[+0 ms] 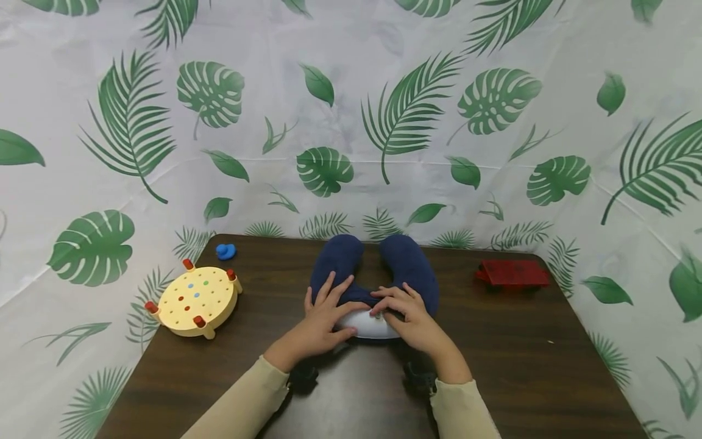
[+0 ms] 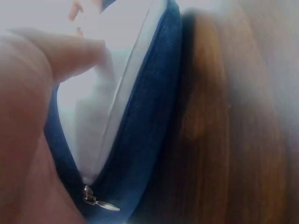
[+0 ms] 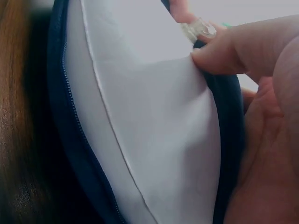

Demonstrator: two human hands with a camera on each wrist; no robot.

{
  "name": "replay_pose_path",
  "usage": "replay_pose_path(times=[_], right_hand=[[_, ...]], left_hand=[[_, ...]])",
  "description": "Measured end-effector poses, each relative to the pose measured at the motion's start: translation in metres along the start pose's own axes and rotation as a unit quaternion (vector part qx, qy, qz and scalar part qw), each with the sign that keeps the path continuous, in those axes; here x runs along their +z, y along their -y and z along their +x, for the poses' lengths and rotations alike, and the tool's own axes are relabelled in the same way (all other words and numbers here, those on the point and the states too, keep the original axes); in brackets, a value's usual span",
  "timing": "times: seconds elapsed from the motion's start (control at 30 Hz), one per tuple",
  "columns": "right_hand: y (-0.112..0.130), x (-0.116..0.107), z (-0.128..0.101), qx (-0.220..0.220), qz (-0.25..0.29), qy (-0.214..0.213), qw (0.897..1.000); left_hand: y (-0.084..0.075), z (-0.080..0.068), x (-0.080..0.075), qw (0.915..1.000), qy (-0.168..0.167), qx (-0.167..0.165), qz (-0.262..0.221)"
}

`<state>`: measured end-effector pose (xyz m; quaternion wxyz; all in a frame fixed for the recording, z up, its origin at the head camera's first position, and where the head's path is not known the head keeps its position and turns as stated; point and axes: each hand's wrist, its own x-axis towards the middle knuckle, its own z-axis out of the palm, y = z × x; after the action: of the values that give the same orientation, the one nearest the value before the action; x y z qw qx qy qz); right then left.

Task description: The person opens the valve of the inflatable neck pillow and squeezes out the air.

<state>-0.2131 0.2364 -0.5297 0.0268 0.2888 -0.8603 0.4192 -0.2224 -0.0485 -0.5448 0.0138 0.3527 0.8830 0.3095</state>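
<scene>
A navy U-shaped neck pillow (image 1: 408, 268) lies on the table, its curved middle toward me. Its cover is unzipped there, baring a white inner cushion (image 1: 370, 324). The metal zipper pull (image 2: 105, 204) sits at one end of the opening. My left hand (image 1: 320, 320) rests on the pillow's left part with fingers spread, its thumb over the white cushion. With the right hand (image 1: 411, 317) I pinch the cover's open edge (image 3: 226, 121), thumb on the inner side. A small clear shiny piece (image 3: 200, 30) shows by the right fingertips; I cannot tell whether they hold it.
A round yellow toy (image 1: 197, 299) with red-tipped legs and coloured dots stands at the left table edge. Behind it lies a small blue toy (image 1: 225, 251). A red box-like object (image 1: 512, 273) is at the back right. Leaf-printed cloth (image 1: 329, 122) hangs behind the table.
</scene>
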Motion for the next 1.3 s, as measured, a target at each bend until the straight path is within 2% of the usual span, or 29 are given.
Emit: replay_pose_path(times=[0.17,0.43,0.63,0.9,1.3], right_hand=[[-0.003,0.002,-0.003,-0.006,0.005,0.003,1.000],[-0.007,0.000,-0.006,-0.020,0.046,0.006,0.999],[-0.005,-0.003,-0.005,-0.014,0.071,0.005,0.997],[-0.013,-0.002,-0.004,0.019,0.089,-0.040,0.995],[-0.017,0.005,-0.001,-0.008,0.080,-0.066,0.995]], left_hand=[[0.002,0.000,0.001,0.9998,0.002,0.005,-0.017],[0.003,0.000,0.002,0.9996,0.005,0.005,-0.027],[0.003,0.001,0.002,0.9996,0.004,0.005,-0.026],[0.005,0.001,0.002,0.9997,0.003,0.002,-0.025],[0.005,0.001,0.003,0.9995,-0.009,0.006,-0.030]])
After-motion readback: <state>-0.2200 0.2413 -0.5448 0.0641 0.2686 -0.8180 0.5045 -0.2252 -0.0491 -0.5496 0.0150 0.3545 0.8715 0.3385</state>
